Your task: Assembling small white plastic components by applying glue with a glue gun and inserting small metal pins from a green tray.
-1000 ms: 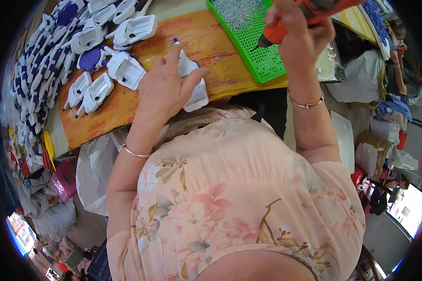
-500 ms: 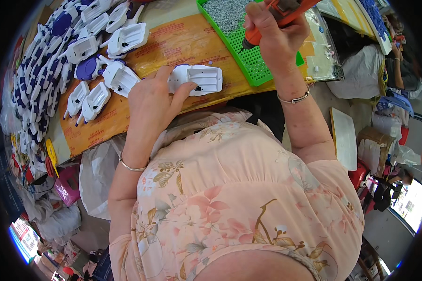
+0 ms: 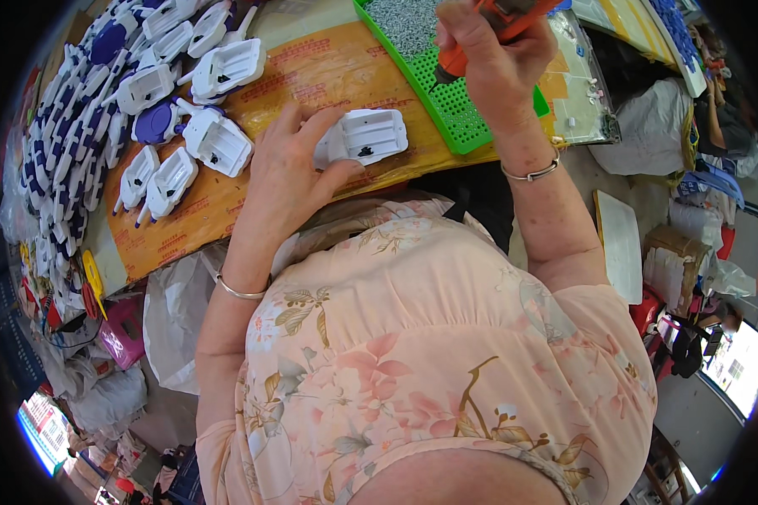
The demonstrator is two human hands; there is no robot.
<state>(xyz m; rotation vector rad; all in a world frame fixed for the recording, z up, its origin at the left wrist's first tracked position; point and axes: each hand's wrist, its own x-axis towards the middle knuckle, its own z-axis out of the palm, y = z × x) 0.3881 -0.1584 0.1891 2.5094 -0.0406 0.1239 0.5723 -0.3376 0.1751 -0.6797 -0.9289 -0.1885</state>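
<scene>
A white plastic housing [image 3: 375, 135] with an open battery-type compartment lies on the orange-brown work mat [image 3: 312, 76], a small black part inside it. My left hand [image 3: 290, 156] holds its left end, thumb along the near edge and fingers along the far edge, hiding that end. Up at the right, my right hand [image 3: 505, 71] is wrapped around an orange power screwdriver [image 3: 453, 63]. Its dark tip points down and left over the green perforated tray [image 3: 459, 114]. The top of the tool is cut off by the picture's edge.
Loose screws [image 3: 404, 25] fill the far part of the tray. Several similar white housings [image 3: 217, 143] lie left of my left hand, beside a big heap of white and purple pieces [image 3: 76, 143]. A yellow-handled tool [image 3: 93, 273] hangs near the table's left edge.
The white housing has shifted slightly right and turned a little. My left hand's fingers have spread further along it. The screwdriver in my right hand has moved slightly.
</scene>
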